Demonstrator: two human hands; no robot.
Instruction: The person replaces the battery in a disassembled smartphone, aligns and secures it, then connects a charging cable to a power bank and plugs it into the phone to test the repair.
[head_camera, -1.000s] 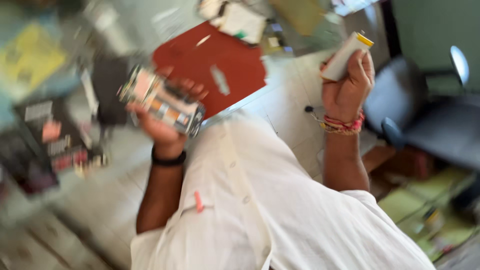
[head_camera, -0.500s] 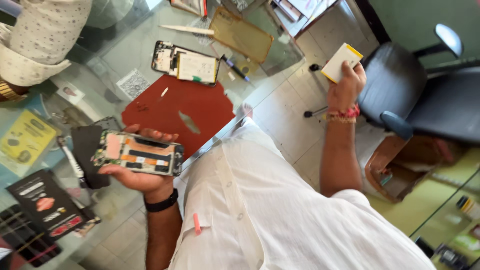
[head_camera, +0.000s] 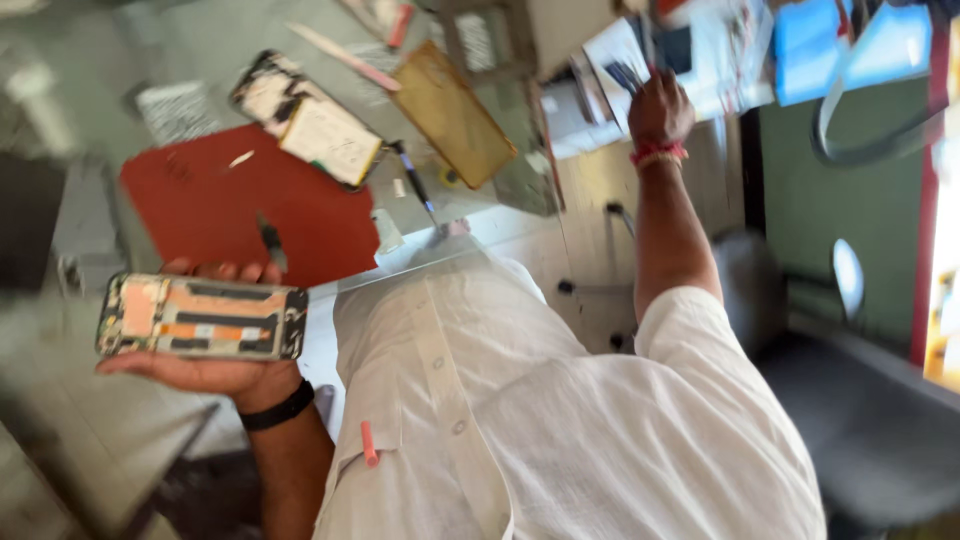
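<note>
Left hand (head_camera: 215, 370) with fingers cradling an opened phone frame (head_camera: 202, 318) above the glass worktop (head_camera: 120, 60) beside a red mat (head_camera: 210, 205); right hand (head_camera: 658, 112) raised among blurred packets, grip indistinguishable.

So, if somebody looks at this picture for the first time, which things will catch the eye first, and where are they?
First comes the opened phone, its insides showing, lying flat on the left hand at the lower left. Behind it a red mat lies on the glass table, with a second dismantled phone on its upper edge. At the top, the right hand reaches out toward blurred packets and papers.
</note>
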